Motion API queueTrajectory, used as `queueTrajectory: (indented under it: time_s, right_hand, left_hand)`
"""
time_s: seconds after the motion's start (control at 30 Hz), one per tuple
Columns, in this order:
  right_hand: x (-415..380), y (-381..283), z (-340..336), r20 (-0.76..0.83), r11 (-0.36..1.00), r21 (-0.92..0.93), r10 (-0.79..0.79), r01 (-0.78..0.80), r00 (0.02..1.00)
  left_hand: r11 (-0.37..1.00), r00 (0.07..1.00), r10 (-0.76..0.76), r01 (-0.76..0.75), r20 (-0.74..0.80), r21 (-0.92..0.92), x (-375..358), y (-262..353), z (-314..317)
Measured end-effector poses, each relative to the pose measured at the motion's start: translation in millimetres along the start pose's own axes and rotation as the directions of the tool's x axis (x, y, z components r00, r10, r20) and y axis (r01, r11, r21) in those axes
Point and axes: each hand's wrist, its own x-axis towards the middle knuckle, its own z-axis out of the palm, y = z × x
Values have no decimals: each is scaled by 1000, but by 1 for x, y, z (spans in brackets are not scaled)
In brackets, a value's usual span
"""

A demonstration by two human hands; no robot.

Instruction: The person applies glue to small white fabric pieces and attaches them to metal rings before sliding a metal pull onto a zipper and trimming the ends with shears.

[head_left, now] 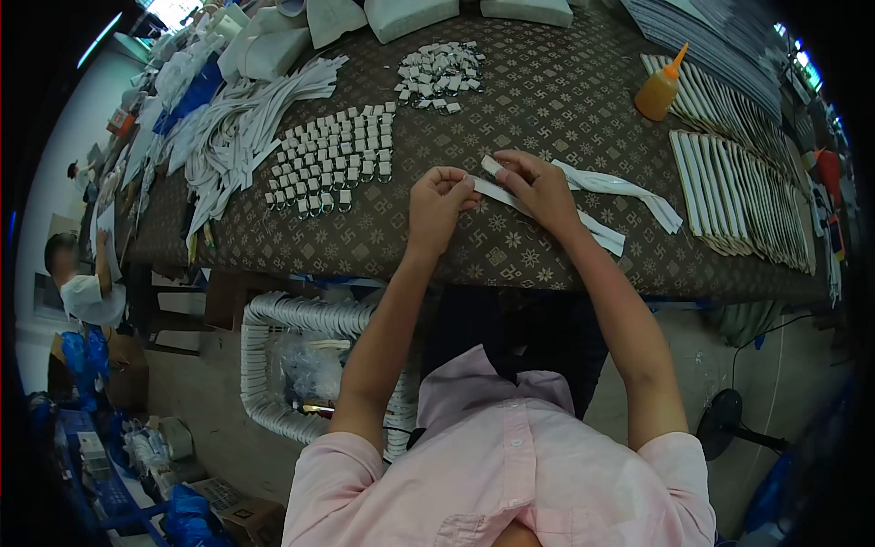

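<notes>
The left hand (437,208) and right hand (547,195) pinch a white strip (499,193) left of the bottle (656,97) — keeping it flat helps prevent twists.

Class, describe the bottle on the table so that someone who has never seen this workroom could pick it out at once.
Find the big table covered in dark cloth with a pale pattern. Towards its far right, beside the rows of whitish strips, is a small bottle. Its amber body and pointed orange nozzle set it apart from those pale, slender strips.
</notes>
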Motion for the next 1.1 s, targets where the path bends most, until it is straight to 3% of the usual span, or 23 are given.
queueTrajectory:
  time_s: [0.17,0.23,0.37,0.43,0.47,0.63,0.7,0.77,0.83,0.87,0.9,0.97,1.0,1.07,1.1]
  right_hand:
    - [1,-11,-5,28,984,171,38,-42,999]
    - [3,-22,-8,74,884,445,120,-141,990]
    - [14,-45,-12,-91,879,477,69,-17,993]
    - [19,-58,-12,-164,905,420,-3,73,986]
    - [21,-65,-11,-196,913,392,-36,112,980]
    - [25,-98,-26,-291,887,406,-104,221,951]
    - [27,-96,-44,-77,869,493,-2,40,997]
    - [29,-89,-54,-39,852,524,39,-12,998]
    - [26,-95,-64,41,843,537,4,-25,999]
    - [22,-105,-68,71,900,433,13,-43,997]
    - [20,-103,-68,74,899,434,21,-51,997]
    - [19,-99,-70,253,912,379,60,-156,966]
    - [15,-96,-68,249,911,378,68,-161,966]
    - [5,-88,-61,260,755,581,179,-302,949]
    - [0,-85,-58,262,755,580,184,-306,948]
  left_hand:
    - [986,996,67,-74,-50,-151,11,8,20]
    - [972,992,105,-118,-75,-202,12,15,25]
    - [919,972,191,-225,-134,-322,8,37,43]
    - [896,978,194,-144,77,-420,3,48,51]
    - [892,973,228,-200,21,-405,3,55,58]
    - [861,945,324,-278,38,-426,18,89,61]
    - [885,949,308,-261,64,-385,20,115,62]
    - [944,933,313,-285,178,-166,25,141,61]
    - [939,918,344,-342,197,-43,29,160,66]
    - [938,914,345,-343,214,-45,37,163,66]
    - [941,917,337,-336,212,-45,42,166,67]
    - [939,922,331,-301,203,-164,50,175,69]
    - [929,912,346,-301,221,-215,56,178,68]
    - [929,916,345,-303,205,-212,62,180,66]
    - [927,918,351,-313,185,-205,65,180,66]
